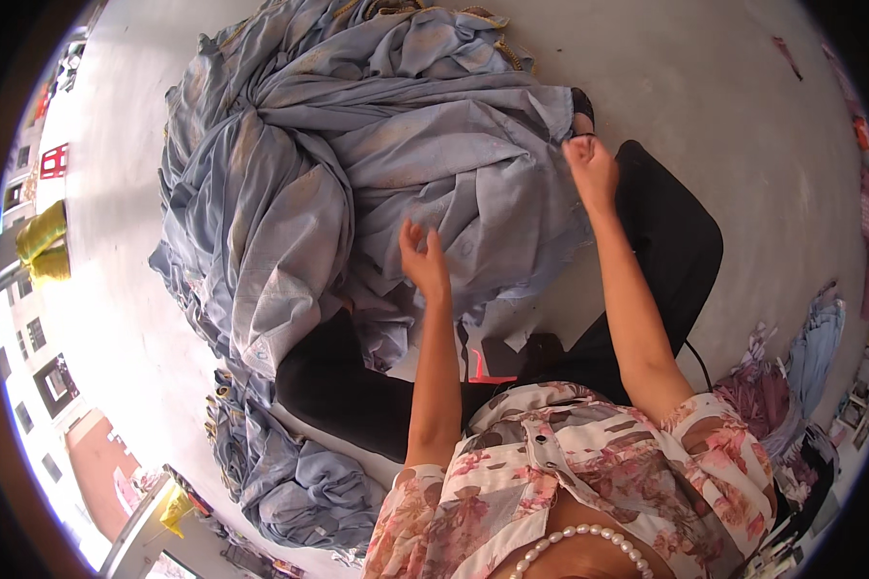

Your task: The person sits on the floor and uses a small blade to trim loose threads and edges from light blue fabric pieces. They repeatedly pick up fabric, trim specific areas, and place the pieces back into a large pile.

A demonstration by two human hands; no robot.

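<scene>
A pale grey floor [705,106] lies under everything. Nearest is a floral shirt [589,444], then black trousers [343,386] on bent legs. Beyond the lap, a big heap of grey-blue cloth [434,164] lies on the floor. The left hand [422,259] is over its near part, thumb and fingers loosely apart. Farther out, the right hand [592,172] curls by the cloth's right corner; I cannot tell whether it pinches fabric. Far left sits a yellow sack [43,241].
</scene>
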